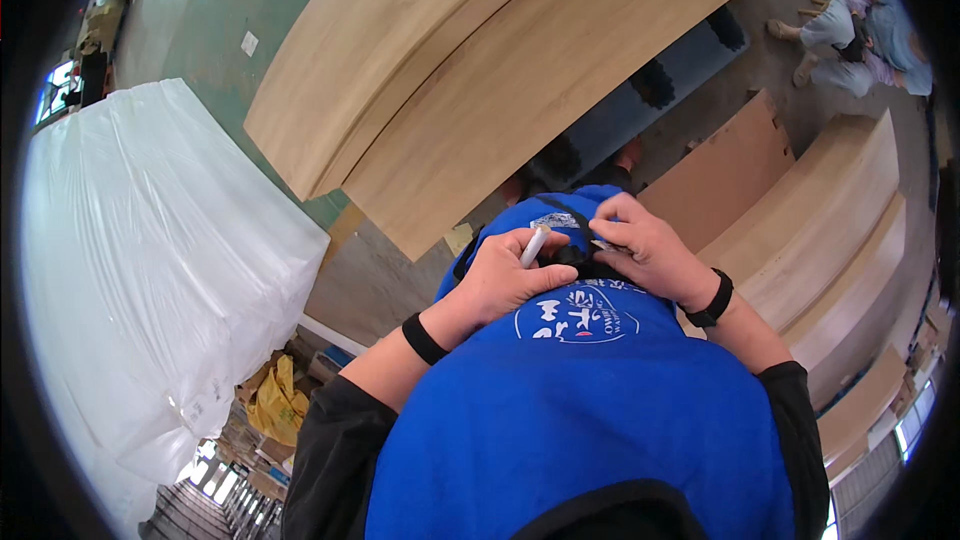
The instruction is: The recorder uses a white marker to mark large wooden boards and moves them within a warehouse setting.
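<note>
The left hand [497,278] has its fingers curled around a smooth white cylinder [536,245], over the soft blue apron [570,400]. The right hand's [652,248] fingers bend beside it (whether they grip anything, I cannot tell). Beyond lie long, flat wood-grained panels [560,70]; leftward, crinkled translucent plastic sheeting [160,240] drapes a bulky shape.

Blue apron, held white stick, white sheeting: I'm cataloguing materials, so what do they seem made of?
Blue apron: matte woven fabric, probably, from its soft creases.
White stick: smooth, perhaps plastic; too small to settle.
White sheeting: likely glossy plastic film, given its shiny wrinkles.
</note>
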